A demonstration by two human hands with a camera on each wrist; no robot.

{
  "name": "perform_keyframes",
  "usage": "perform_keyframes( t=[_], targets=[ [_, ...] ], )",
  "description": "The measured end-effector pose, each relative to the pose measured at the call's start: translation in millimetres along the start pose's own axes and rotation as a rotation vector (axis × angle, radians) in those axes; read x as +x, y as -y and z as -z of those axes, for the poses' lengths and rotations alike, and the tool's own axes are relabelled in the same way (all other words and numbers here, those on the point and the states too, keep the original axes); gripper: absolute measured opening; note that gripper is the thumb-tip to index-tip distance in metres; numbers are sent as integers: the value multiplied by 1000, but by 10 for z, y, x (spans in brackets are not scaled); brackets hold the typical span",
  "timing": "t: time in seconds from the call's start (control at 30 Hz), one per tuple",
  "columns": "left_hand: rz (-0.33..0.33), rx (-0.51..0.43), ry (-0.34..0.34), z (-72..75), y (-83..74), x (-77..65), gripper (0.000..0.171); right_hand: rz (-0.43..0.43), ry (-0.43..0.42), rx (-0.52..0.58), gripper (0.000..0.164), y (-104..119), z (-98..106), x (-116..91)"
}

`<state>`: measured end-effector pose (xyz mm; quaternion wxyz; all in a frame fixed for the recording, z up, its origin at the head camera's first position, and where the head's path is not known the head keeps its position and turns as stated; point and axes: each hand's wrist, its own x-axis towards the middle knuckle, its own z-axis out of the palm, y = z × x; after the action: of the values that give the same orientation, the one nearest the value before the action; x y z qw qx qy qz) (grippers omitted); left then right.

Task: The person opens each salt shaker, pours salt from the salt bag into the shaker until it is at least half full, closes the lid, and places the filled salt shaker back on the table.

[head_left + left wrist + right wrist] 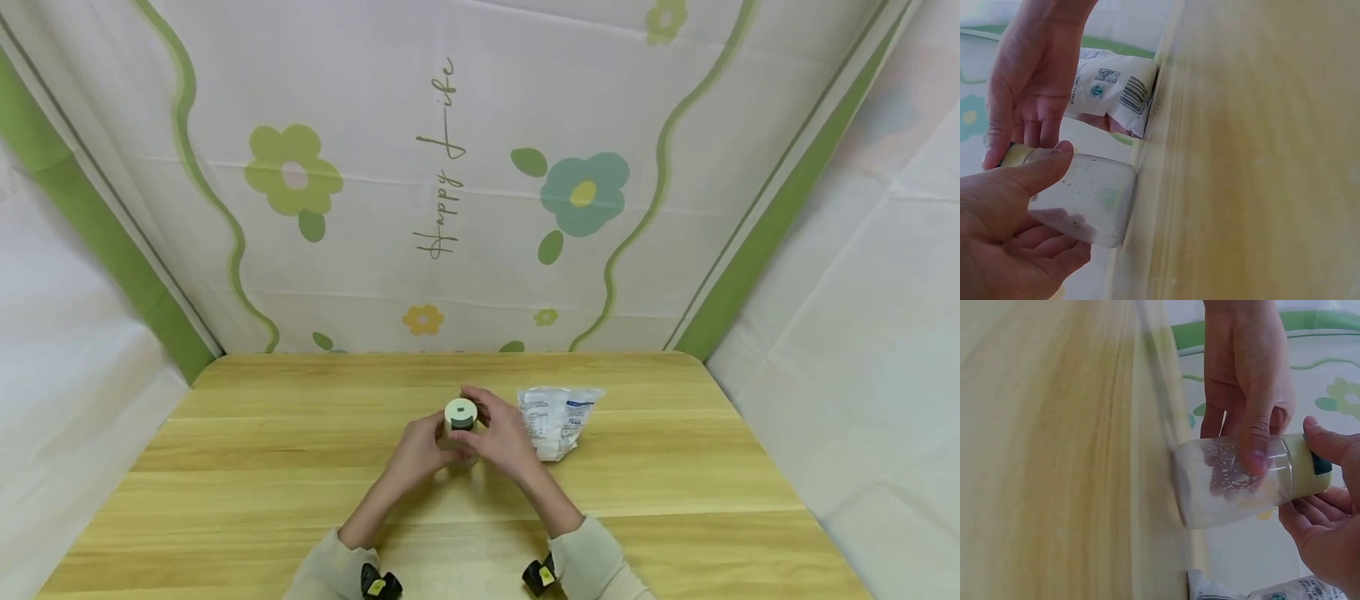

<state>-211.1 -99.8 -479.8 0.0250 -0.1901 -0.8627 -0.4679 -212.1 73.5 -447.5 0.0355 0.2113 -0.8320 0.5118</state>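
Left hand (422, 448) is gripping a clear jar (1229, 509) round its body, thumb on the near wall, fingers curling behind; the grip is closing only as far as the jar's width allows. Right hand (501, 435) is holding the pale lid (1301, 475) between thumb and fingers, just above the left grip. The lid is sitting on the jar; whether it is seated tight, I cannot tell. A dark patch (1321, 464) on the lid is facing the right thumb. Jar is standing about upright between the hands, its base seeming to touch the table (465, 546). White flecks are showing inside, below the lid.

A white packet (553, 425) is standing just beyond the right grip, on its outer side, apart from the jar.

Handling, as I am judging it: the left grip should be steadying the body without squeezing, the right grip spreading evenly round the rim, lid and jar sharing one axis, knuckles keeping off the packet.
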Motion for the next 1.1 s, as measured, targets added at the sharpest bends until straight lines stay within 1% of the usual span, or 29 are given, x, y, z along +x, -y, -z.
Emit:
perform_keyframes(
  t=[0.1,0.2,0.4,0.6,0.83,0.97,1.03,1.1],
  targets=[
    [19,-7,0,9,-4,2,49,-29,-13,41,64,-13,-16,4],
    [17,2,1,3,-7,13,47,-50,-24,76,63,-33,-15,0],
    [10,2,-2,3,2,26,42,-50,-11,112,65,-84,-8,6],
    [42,-7,-2,5,8,29,39,-45,11,144,60,-115,3,18],
    [33,-20,22,37,7,25,38,-20,0,130,54,-115,-30,23],
    [30,-19,40,59,6,21,36,-28,-7,133,52,-109,-55,15],
    [30,-21,48,64,7,19,36,-17,-7,119,50,-100,-59,6],
    [27,-23,51,65,13,18,36,0,-6,81,50,-87,-60,-4]
  ],
)
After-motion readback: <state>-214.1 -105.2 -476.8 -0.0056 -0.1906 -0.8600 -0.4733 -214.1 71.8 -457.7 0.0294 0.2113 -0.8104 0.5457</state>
